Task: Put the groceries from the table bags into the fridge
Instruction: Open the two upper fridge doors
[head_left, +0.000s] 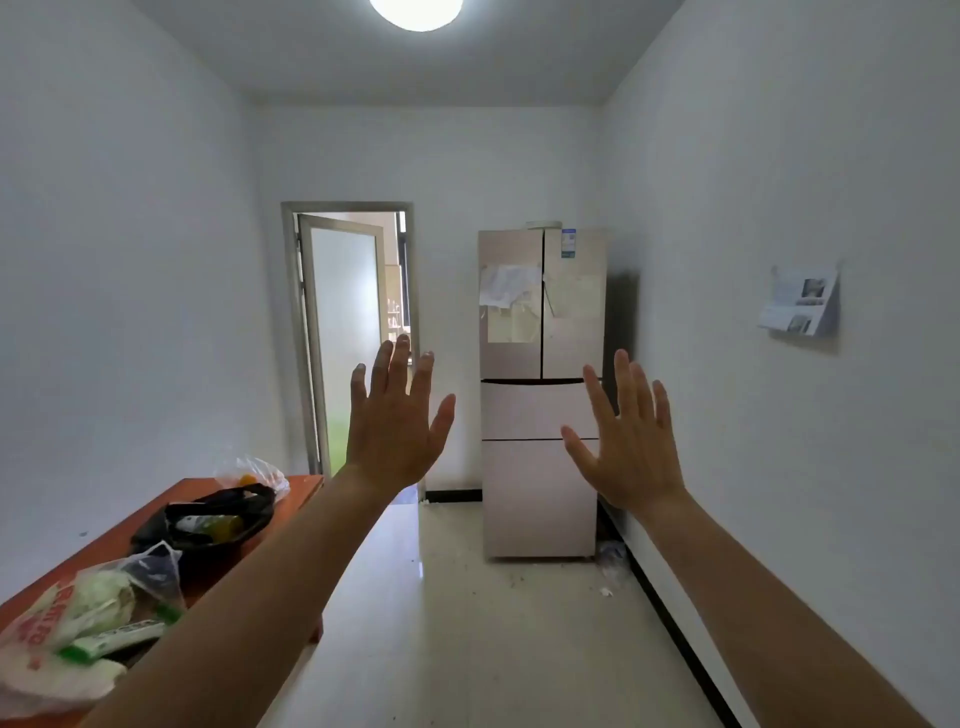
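Groceries are held in four bags lined along the red counter (306, 486) at the lower left. At its near end a white printed bag (47, 644) lies on its side, with leafy greens and green-and-white packets showing. Just behind it a clear bag (153, 566) with dark contents is seen, then a black bag (218, 519) lying open with a bottle inside. At the far edge there is another clear bag (254, 470) with something orange in it.

Both arms are raised above the floor, beside the counter, and nothing is touched. The left hand (395, 436) is shown from the back, its fingers (397, 364) straight and spread wide. The right hand (631, 452) is held likewise, its fingers (626, 379) wide and empty.

Beyond them the fridge (540, 467) is set against the far wall near the right corner, all its doors closed, with papers stuck to the upper pair. To its left a glazed door (343, 332) is seen ajar. A paper holder (800, 306) is fixed to the right wall.
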